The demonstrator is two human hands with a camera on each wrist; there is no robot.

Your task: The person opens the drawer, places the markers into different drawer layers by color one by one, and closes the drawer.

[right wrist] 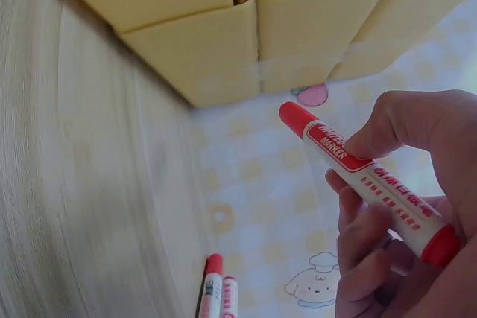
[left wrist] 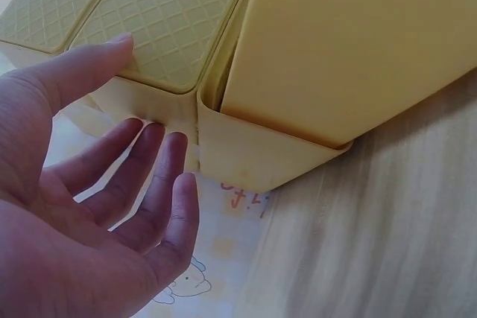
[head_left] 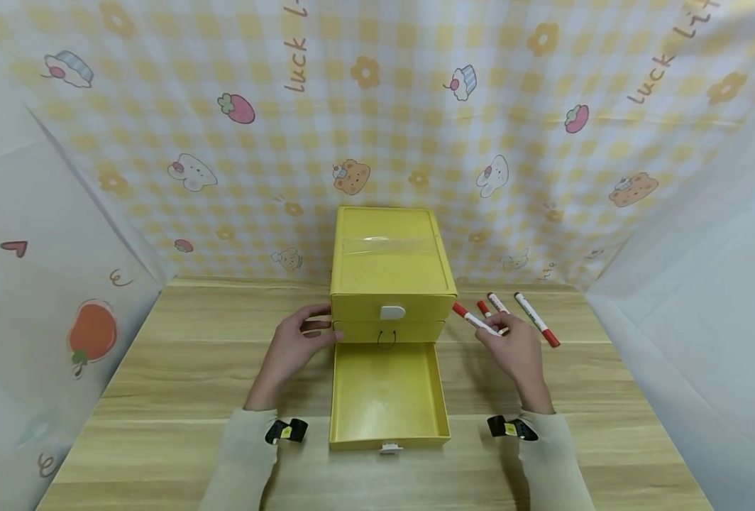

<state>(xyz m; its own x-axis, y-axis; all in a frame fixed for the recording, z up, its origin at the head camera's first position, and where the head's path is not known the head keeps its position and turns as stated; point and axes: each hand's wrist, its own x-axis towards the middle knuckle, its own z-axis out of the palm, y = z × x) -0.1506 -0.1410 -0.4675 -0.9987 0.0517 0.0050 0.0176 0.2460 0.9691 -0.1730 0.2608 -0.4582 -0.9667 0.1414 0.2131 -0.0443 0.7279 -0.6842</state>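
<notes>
A yellow drawer box [head_left: 393, 262] stands against the patterned cloth, its bottom drawer [head_left: 387, 397] pulled out and nothing inside it. On the box's left side rests my left hand [head_left: 297, 344]; the left wrist view shows its fingers [left wrist: 175, 184] spread and relaxed along the side, the thumb over the front of a closed drawer [left wrist: 164, 27]. Right of the box, my right hand [head_left: 514, 348] pinches a red-capped white marker [head_left: 473, 319] between thumb and fingers. In the right wrist view that marker [right wrist: 365, 176] is held clear of the box, its cap towards it.
Beyond my right hand lie several other markers, one [head_left: 537, 319] at the right with its red cap towards me, another [head_left: 497, 302] nearer the box. Two markers show low in the right wrist view, one [right wrist: 212, 288] on the left. The wooden table [head_left: 211, 341] meets white side walls.
</notes>
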